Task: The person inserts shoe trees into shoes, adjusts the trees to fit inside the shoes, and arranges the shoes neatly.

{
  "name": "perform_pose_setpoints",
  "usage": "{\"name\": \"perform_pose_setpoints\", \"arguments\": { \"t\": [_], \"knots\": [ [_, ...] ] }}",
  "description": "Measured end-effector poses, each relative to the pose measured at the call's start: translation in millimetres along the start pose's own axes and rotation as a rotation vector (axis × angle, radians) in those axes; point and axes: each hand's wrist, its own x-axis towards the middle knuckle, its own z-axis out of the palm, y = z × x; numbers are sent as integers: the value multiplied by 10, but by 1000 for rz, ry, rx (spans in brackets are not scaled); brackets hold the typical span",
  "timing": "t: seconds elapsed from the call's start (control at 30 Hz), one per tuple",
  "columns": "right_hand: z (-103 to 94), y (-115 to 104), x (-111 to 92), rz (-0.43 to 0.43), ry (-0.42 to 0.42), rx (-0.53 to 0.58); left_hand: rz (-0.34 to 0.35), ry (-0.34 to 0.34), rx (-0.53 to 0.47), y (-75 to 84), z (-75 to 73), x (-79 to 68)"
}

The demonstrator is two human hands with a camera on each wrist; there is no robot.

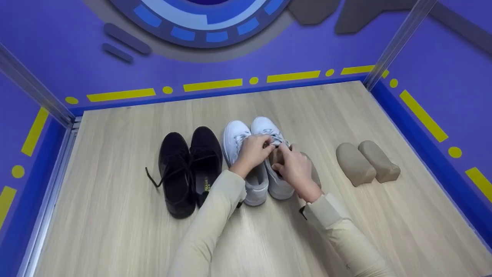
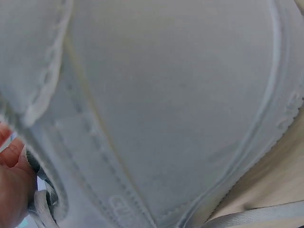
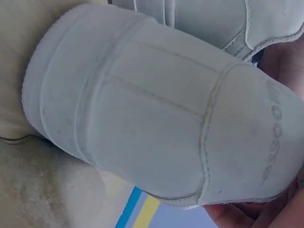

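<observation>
In the head view a pair of white sneakers stands side by side, the left sneaker [image 1: 233, 132] and the right sneaker [image 1: 264, 124]. My left hand [image 1: 251, 152] reaches over both and pinches the shoelace [image 1: 275, 136] of the right one. Beside it, my right hand [image 1: 296, 167] is over that shoe's opening, index fingertip by the laces and thumb lower down; whether it grips anything is hidden. Something brownish shows inside the opening. White leather [image 2: 166, 104] fills the left wrist view, while the right wrist view shows a sneaker's heel [image 3: 142, 104].
Black lace-up shoes [image 1: 175, 154] stand left of the sneakers, one lace trailing onto the wooden board [image 1: 115, 184]. Two beige toe-shaped blocks [image 1: 355, 165] lie to the right. Another beige block [image 1: 314, 171] is partly hidden behind my right hand. Blue panels [image 1: 215, 73] border the board.
</observation>
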Motion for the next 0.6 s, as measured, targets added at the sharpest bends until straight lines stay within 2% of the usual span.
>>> {"name": "perform_pose_setpoints", "arguments": {
  "t": [0.17, 0.4, 0.6],
  "knots": [
    [27, 39, -8, -11, 23, 44, 10, 15, 17, -8, 4, -4],
    [31, 53, 8, 20, 21, 103, 12, 8, 4, -5, 5, -7],
    [20, 46, 3, 18, 8, 91, 20, 11, 6, -8, 7, -5]
  ]
}}
